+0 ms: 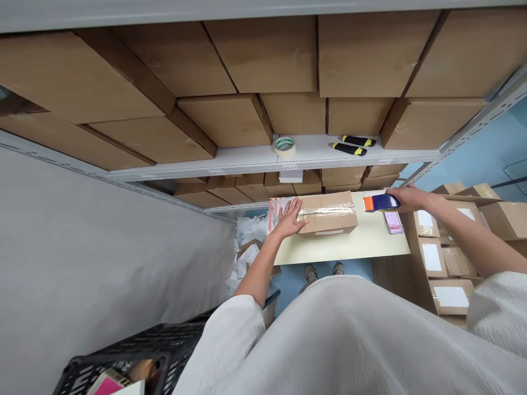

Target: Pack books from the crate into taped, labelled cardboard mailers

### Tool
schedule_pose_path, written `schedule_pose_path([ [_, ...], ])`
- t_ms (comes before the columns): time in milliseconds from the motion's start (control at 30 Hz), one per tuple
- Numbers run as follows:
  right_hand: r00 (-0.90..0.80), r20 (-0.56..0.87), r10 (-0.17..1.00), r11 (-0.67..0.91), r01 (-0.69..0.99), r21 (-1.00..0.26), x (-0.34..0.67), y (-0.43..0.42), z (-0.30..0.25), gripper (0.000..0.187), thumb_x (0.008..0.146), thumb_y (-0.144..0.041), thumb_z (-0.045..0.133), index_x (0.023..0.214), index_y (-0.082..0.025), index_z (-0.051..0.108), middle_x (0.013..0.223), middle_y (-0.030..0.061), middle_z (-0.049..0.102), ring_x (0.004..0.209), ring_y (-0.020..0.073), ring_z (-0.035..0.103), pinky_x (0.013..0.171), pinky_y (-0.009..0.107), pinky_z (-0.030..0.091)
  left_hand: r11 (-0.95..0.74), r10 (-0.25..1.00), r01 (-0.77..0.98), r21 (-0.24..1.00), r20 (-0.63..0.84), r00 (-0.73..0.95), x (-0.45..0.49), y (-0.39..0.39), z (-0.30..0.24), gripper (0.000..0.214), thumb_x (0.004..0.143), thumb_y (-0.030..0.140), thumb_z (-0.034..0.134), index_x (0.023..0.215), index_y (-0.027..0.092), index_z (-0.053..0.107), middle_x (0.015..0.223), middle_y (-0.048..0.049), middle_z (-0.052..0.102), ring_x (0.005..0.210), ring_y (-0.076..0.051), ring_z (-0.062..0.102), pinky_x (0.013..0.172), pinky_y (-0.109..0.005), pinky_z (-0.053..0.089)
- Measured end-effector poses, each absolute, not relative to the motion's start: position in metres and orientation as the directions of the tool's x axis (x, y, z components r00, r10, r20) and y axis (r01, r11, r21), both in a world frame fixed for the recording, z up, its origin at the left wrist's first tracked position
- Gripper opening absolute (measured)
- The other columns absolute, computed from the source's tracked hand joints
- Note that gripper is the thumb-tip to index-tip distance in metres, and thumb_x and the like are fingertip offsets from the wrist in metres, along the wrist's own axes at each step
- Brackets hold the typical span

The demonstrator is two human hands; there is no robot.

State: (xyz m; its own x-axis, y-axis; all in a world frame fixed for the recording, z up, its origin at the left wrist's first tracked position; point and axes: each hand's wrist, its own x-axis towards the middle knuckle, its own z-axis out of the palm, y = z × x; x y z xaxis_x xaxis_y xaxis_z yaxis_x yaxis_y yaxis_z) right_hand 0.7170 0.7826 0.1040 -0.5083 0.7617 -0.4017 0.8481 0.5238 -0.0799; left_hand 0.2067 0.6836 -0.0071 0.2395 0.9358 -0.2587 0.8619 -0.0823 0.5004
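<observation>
My left hand [290,218] lies flat on the left end of a cardboard box [329,220], its fingers spread over a strip of clear tape across the top. The box sits on a pale cream table [341,249]. To its right, my right hand [405,198] grips a blue packing tape dispenser [381,203] with an orange end, held just above the far table edge. A small stack of pink-and-white papers [393,222] lies on the table beneath the dispenser. A printed sheet [276,215] shows under the box's left end.
A white shelf [247,162] overhead holds large cartons [267,55], a tape roll [284,146] and box cutters [352,145]. Labelled cartons [448,247] are stacked at right. White packing paper [247,247] lies left of the table. A black plastic crate [135,351] sits at bottom left.
</observation>
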Motion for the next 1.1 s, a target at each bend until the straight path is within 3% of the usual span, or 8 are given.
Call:
schedule_pose_path([
  [200, -0.510, -0.442, 0.738, 0.539, 0.840, -0.069, 0.700, 0.788, 0.083, 0.046, 0.085, -0.044, 0.074, 0.127, -0.026, 0.065, 0.121, 0.0155, 0.075, 0.109, 0.0376, 0.069, 0.096, 0.046, 0.040, -0.068, 0.937, 0.892, 0.447, -0.277, 0.211, 0.210, 0.687, -0.001, 0.095, 0.097, 0.057, 0.060, 0.178, 0.036, 0.015, 0.187, -0.0058, 0.012, 0.172, -0.038, 0.010, 0.136, -0.065, 0.011],
  [367, -0.512, -0.456, 0.728, 0.548, 0.834, -0.063, 0.692, 0.785, 0.074, 0.046, 0.083, -0.030, 0.070, 0.127, -0.023, 0.063, 0.119, 0.0168, 0.075, 0.108, 0.0365, 0.070, 0.095, 0.044, 0.037, -0.073, 0.925, 0.915, 0.397, -0.317, 0.212, 0.217, 0.696, 0.016, 0.099, 0.092, 0.052, 0.067, 0.177, 0.032, 0.020, 0.187, -0.0100, 0.008, 0.172, -0.041, 0.004, 0.135, -0.070, 0.006],
  [500, -0.519, -0.444, 0.730, 0.535, 0.839, -0.100, 0.692, 0.782, 0.068, 0.044, 0.082, -0.033, 0.071, 0.124, -0.024, 0.064, 0.118, 0.0147, 0.076, 0.107, 0.0354, 0.070, 0.095, 0.042, 0.036, -0.236, 0.899, 0.899, 0.368, -0.269, 0.346, 0.258, 0.707, 0.034, 0.102, 0.087, 0.045, 0.070, 0.177, 0.026, 0.024, 0.187, -0.0112, 0.002, 0.172, -0.039, -0.005, 0.137, -0.065, -0.006],
  [600, -0.512, -0.439, 0.738, 0.523, 0.846, -0.106, 0.692, 0.782, 0.064, 0.043, 0.082, -0.036, 0.072, 0.123, -0.024, 0.064, 0.116, 0.0143, 0.076, 0.104, 0.0351, 0.070, 0.095, 0.042, 0.036, -0.372, 0.829, 0.828, 0.420, -0.250, 0.500, 0.316, 0.715, 0.038, 0.105, 0.092, 0.061, 0.064, 0.178, 0.025, 0.016, 0.187, -0.0089, -0.005, 0.172, -0.036, -0.008, 0.138, -0.061, -0.005],
  [700, -0.513, -0.439, 0.738, 0.525, 0.845, -0.104, 0.691, 0.781, 0.061, 0.043, 0.083, -0.035, 0.071, 0.123, -0.023, 0.063, 0.117, 0.0155, 0.076, 0.105, 0.0356, 0.070, 0.095, 0.043, 0.036, -0.469, 0.780, 0.764, 0.442, -0.197, 0.593, 0.369, 0.721, 0.030, 0.122, 0.089, 0.079, 0.062, 0.179, 0.021, 0.005, 0.186, -0.0109, -0.009, 0.172, -0.035, -0.012, 0.138, -0.059, -0.007],
  [900, -0.514, -0.422, 0.746, 0.518, 0.847, -0.116, 0.693, 0.778, 0.060, 0.043, 0.086, -0.041, 0.071, 0.124, -0.024, 0.063, 0.117, 0.0163, 0.076, 0.106, 0.0361, 0.070, 0.096, 0.044, 0.038, -0.422, 0.787, 0.803, 0.421, -0.270, 0.555, 0.398, 0.727, 0.012, 0.127, 0.086, 0.088, 0.058, 0.179, 0.025, 0.002, 0.185, -0.0114, -0.009, 0.171, -0.039, -0.014, 0.134, -0.068, -0.013],
  [1100, -0.507, -0.436, 0.743, 0.512, 0.851, -0.118, 0.694, 0.778, 0.060, 0.043, 0.086, -0.038, 0.070, 0.126, -0.024, 0.063, 0.120, 0.0161, 0.076, 0.108, 0.0365, 0.071, 0.095, 0.044, 0.038, -0.361, 0.764, 0.841, 0.403, -0.388, 0.515, 0.409, 0.745, 0.009, 0.159, 0.056, 0.093, 0.081, 0.178, 0.035, -0.003, 0.185, -0.0105, -0.017, 0.164, -0.052, -0.028, 0.121, -0.088, -0.013],
])
